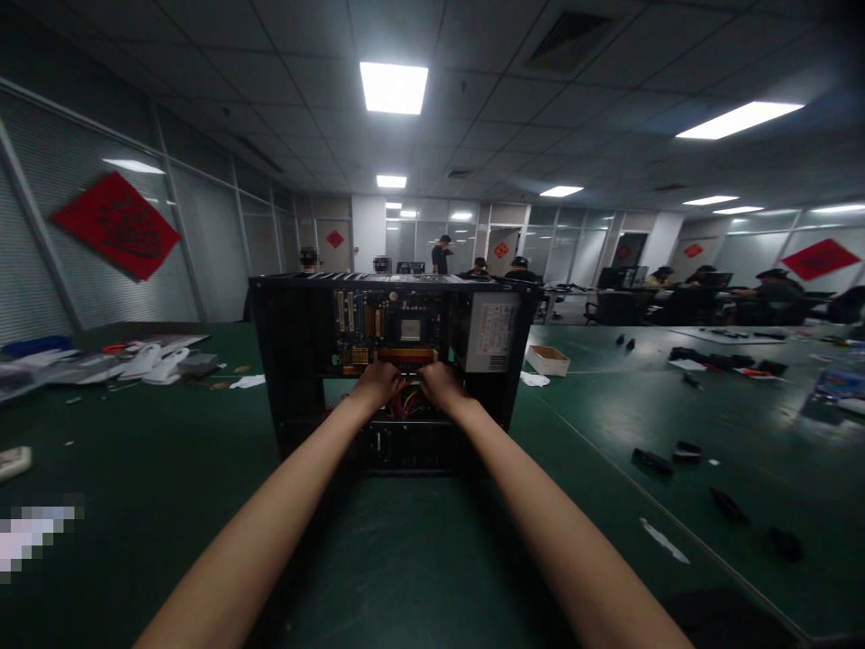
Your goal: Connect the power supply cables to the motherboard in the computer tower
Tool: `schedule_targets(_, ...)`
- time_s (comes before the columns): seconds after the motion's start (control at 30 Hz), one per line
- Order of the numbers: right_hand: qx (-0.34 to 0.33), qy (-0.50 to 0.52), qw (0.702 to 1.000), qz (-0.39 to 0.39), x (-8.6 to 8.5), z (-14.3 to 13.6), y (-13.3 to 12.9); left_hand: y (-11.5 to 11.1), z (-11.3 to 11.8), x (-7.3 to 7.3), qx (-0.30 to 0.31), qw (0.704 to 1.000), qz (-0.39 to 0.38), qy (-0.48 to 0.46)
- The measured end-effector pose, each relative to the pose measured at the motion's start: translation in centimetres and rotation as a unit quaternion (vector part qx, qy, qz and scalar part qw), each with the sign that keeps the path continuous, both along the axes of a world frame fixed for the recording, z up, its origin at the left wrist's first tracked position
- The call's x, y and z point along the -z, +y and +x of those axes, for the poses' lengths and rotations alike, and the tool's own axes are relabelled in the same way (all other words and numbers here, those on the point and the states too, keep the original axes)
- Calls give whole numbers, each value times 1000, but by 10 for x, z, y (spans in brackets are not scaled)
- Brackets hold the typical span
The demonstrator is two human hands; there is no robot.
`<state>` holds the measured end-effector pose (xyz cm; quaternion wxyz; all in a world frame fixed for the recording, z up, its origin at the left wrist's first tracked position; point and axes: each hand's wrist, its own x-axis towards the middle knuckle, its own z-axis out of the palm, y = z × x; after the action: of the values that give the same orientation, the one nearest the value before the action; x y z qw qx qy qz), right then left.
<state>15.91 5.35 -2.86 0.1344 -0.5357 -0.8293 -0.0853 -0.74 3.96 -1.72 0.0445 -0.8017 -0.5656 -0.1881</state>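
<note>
An open black computer case [290, 361] stands upright on the green table, its side panel off. Inside I see the motherboard [378, 324] and a grey power supply [492, 335] at the right. Both my arms reach straight into the case. My left hand [376, 382] and my right hand [439, 382] sit side by side just under the motherboard's lower edge, fingers curled among a bundle of red, yellow and pink cables [405, 401]. Whether either hand grips a cable or a connector is hidden by the knuckles.
A small white box [548, 361] lies right of the case. Papers, white gloves and tools [159, 361] are spread at the left. Small black parts [652, 461] are scattered on the right table. Several people sit at desks in the background.
</note>
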Motion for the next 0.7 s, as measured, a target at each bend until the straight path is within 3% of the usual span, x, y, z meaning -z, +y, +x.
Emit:
schedule_targets(0.5,34,4,999,-2,-1,-5,-1,6,3,4,-9,1000,6,18)
schedule_targets(0.7,14,7,1000,7,-7,-5,-11,-1,0,2,-19,1000,17,-6)
